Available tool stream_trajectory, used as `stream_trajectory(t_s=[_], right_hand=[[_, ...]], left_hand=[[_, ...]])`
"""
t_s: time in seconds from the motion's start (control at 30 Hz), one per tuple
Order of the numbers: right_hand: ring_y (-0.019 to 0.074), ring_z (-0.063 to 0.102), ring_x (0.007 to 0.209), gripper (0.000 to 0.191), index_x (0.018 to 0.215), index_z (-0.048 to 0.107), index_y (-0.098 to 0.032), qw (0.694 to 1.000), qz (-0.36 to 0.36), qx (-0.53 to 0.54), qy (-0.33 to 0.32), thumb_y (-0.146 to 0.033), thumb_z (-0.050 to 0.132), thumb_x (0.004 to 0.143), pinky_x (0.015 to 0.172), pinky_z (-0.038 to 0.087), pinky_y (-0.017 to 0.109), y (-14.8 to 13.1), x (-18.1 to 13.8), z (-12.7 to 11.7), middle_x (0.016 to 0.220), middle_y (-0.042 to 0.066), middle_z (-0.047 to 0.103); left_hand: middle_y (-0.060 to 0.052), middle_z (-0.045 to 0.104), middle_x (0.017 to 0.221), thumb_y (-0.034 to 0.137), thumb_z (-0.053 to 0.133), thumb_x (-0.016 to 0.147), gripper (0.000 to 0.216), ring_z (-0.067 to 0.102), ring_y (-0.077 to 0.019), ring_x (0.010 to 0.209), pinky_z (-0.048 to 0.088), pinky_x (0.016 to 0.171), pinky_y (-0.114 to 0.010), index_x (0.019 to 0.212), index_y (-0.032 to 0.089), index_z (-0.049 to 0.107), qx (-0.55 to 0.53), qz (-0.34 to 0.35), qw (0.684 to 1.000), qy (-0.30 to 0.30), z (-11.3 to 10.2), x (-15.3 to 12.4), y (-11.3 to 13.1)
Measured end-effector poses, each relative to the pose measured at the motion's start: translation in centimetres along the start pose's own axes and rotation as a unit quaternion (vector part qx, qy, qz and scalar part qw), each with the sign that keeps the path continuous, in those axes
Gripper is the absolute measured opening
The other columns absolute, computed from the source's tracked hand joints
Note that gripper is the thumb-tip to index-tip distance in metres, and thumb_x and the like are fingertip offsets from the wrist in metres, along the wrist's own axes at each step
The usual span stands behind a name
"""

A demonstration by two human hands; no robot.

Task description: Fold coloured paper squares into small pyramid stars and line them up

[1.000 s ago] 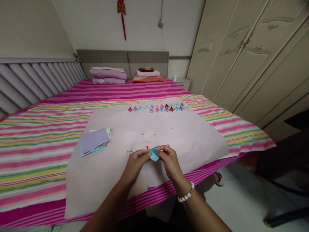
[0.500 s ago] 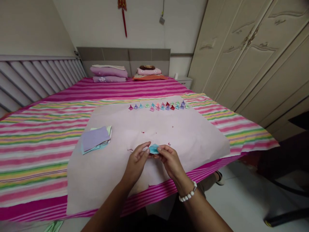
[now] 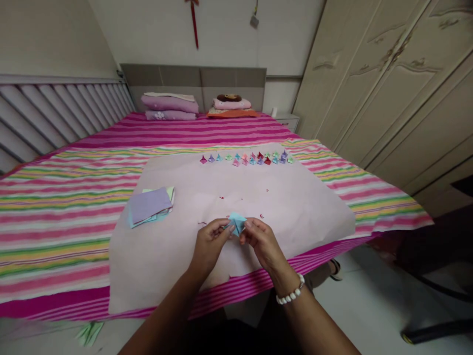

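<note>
My left hand (image 3: 210, 241) and my right hand (image 3: 259, 239) meet over the pale pink paper sheet (image 3: 185, 266) near the bed's front edge. Both pinch a small light blue folded paper piece (image 3: 236, 222) between their fingertips. A white bead bracelet sits on my right wrist. A stack of coloured paper squares (image 3: 151, 206), purple on top, lies to the left of my hands. A row of several small folded paper shapes (image 3: 247, 158) in mixed colours lines the sheet's far edge.
The sheet lies on a bed with a pink striped cover (image 3: 59, 207). Pillows (image 3: 170, 106) sit at the headboard. A cream wardrobe (image 3: 388, 84) stands to the right. Tiny red paper scraps (image 3: 221, 197) dot the sheet. A green paper piece (image 3: 89, 333) lies on the floor.
My hands have turned and worked the blue piece between the fingertips, staying in much the same spot. The view has tilted down slightly.
</note>
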State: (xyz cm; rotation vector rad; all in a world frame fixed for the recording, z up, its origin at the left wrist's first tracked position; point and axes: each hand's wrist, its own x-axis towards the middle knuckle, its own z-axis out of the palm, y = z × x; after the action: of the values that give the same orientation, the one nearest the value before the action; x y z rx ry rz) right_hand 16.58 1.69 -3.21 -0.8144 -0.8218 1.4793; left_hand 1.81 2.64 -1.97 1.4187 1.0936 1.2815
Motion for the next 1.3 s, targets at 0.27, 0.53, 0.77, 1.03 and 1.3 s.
stream_trajectory(t_s=[0.27, 0.53, 0.77, 1.03, 1.3], right_hand=[[0.0084, 0.045, 0.047, 0.020, 0.068, 0.070, -0.016, 0.995, -0.008, -0.104, -0.006, -0.034, 0.077, 0.068, 0.051, 0.033, 0.023, 1.0, 0.0, -0.1, 0.052, -0.003, 0.056], [0.0086, 0.043, 0.045, 0.025, 0.061, 0.064, -0.017, 0.990, -0.003, -0.137, -0.017, -0.038, 0.076, 0.068, 0.049, 0.032, 0.023, 1.0, -0.3, 0.0, 0.048, -0.005, 0.053], [0.0093, 0.045, 0.046, 0.028, 0.065, 0.069, -0.016, 0.979, 0.000, -0.197, -0.050, -0.042, 0.070, 0.075, 0.050, 0.033, 0.024, 1.4, -0.5, -0.1, 0.051, -0.002, 0.058], [0.0094, 0.043, 0.044, 0.033, 0.062, 0.066, -0.017, 0.975, -0.011, -0.219, -0.039, -0.046, 0.069, 0.076, 0.048, 0.032, 0.023, 1.1, -0.6, 0.0, 0.046, -0.003, 0.055], [0.0094, 0.044, 0.044, 0.035, 0.065, 0.068, -0.016, 0.976, -0.001, -0.208, -0.065, -0.049, 0.067, 0.077, 0.051, 0.032, 0.025, 1.6, -0.6, -0.2, 0.047, -0.003, 0.054]], left_hand=[[-0.003, 0.073, 0.077, 0.033, 0.072, 0.072, 0.019, 0.064, -0.0173, 0.074, 0.048, 0.073, -0.029, 0.083, 0.018, 0.075, 0.020, -0.016, 0.999, 0.032, -0.3, -0.1, 0.7], [-0.004, 0.073, 0.078, 0.034, 0.075, 0.067, 0.023, 0.064, -0.0179, 0.075, 0.050, 0.072, -0.030, 0.081, 0.016, 0.073, -0.046, -0.063, 0.997, 0.003, -0.1, 0.6, 1.2], [-0.003, 0.070, 0.070, 0.036, 0.074, 0.068, 0.023, 0.060, -0.0148, 0.067, 0.047, 0.065, -0.027, 0.074, 0.014, 0.072, -0.028, -0.077, 0.996, 0.018, 0.5, 0.8, 1.5], [0.002, 0.065, 0.070, 0.034, 0.075, 0.068, 0.028, 0.058, -0.0120, 0.068, 0.044, 0.068, -0.025, 0.089, 0.016, 0.069, -0.065, -0.106, 0.991, -0.047, 0.1, 0.7, 1.3], [0.005, 0.050, 0.048, 0.043, 0.066, 0.076, 0.032, 0.047, -0.0109, 0.052, 0.037, 0.055, -0.024, 0.061, 0.017, 0.056, 0.005, -0.099, 0.992, -0.079, 0.4, 0.5, 1.7]])
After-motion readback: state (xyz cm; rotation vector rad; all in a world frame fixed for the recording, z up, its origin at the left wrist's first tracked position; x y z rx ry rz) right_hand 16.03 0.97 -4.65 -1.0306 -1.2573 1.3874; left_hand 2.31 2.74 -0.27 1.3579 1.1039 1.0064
